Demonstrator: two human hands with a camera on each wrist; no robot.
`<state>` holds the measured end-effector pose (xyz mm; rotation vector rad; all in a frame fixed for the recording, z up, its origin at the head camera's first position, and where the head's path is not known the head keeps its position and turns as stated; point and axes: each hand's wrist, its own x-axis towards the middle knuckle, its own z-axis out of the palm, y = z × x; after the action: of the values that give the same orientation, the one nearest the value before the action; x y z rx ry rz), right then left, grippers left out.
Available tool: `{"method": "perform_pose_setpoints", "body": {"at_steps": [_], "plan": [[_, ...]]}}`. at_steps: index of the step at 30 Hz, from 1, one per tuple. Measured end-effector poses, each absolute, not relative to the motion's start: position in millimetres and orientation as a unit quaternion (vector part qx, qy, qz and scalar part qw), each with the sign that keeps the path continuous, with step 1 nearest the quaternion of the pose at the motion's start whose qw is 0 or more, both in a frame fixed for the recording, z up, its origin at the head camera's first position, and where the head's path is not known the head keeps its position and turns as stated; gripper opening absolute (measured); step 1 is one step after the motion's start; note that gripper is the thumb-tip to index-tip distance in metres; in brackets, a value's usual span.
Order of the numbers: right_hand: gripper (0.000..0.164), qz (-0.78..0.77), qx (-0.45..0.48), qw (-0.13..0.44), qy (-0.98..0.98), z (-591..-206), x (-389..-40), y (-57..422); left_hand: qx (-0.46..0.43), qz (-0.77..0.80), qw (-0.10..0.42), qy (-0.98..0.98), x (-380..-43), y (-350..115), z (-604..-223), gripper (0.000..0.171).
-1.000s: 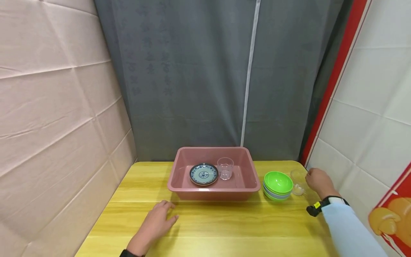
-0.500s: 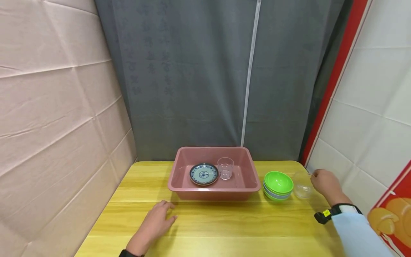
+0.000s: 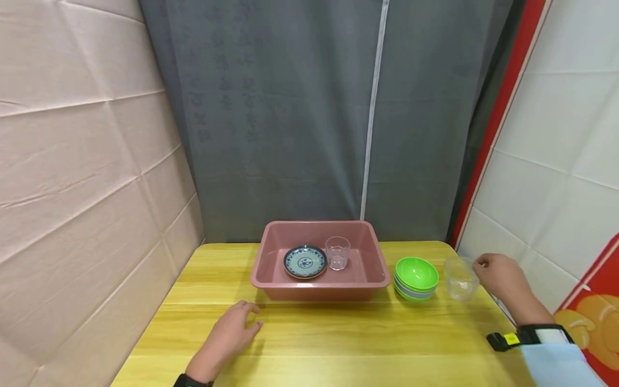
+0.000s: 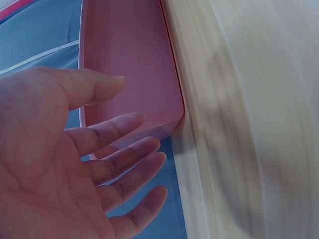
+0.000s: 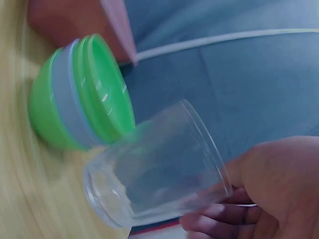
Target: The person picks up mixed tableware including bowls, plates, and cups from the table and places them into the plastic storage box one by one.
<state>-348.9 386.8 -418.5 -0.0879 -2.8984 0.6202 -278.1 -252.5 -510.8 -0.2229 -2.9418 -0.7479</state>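
Note:
At the table's right side, my right hand (image 3: 503, 277) pinches a clear drinking glass (image 3: 461, 278) by its rim. In the right wrist view the thumb and fingers of that hand (image 5: 279, 189) meet at the rim of the glass (image 5: 154, 169), whose mouth points up. Just left of it stands a stack of green and grey bowls (image 3: 417, 274). My left hand (image 3: 229, 333) hovers over the table near the tub's front left corner; in the left wrist view its fingers (image 4: 132, 157) are spread and relaxed, with nothing in them.
A pink tub (image 3: 319, 285) sits at the back middle of the wooden table (image 3: 333, 344). Inside it lie a blue-patterned plate (image 3: 305, 262) and another clear glass (image 3: 337, 252). A grey curtain (image 3: 290, 118) hangs behind, with white cloth walls (image 3: 556, 161) at the sides.
My right hand has drawn the glass rightward and a little nearer, opening a gap from the bowls. My left hand has stayed nearly still; the view has shifted slightly.

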Motion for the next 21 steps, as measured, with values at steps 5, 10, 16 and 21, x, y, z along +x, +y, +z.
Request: {"method": "perform_pose_setpoints", "body": {"at_steps": [5,10,16,21], "plan": [[0.031,0.274,0.008,0.075,-0.959,-408,-338,371,-0.067,-0.247,0.048,-0.965,-279,-254,-509,0.028],[0.032,0.299,0.015,0.064,-0.952,-397,-328,355,-0.066,-0.249,0.05,-0.965,-279,-255,-509,0.027],[0.033,0.335,0.035,0.055,-0.94,-386,-321,334,-0.061,-0.252,0.051,-0.965,-278,-256,-507,0.027],[0.031,0.36,0.062,0.047,-0.93,-381,-318,313,-0.06,-0.252,0.045,-0.965,-279,-255,-504,0.027]]}}
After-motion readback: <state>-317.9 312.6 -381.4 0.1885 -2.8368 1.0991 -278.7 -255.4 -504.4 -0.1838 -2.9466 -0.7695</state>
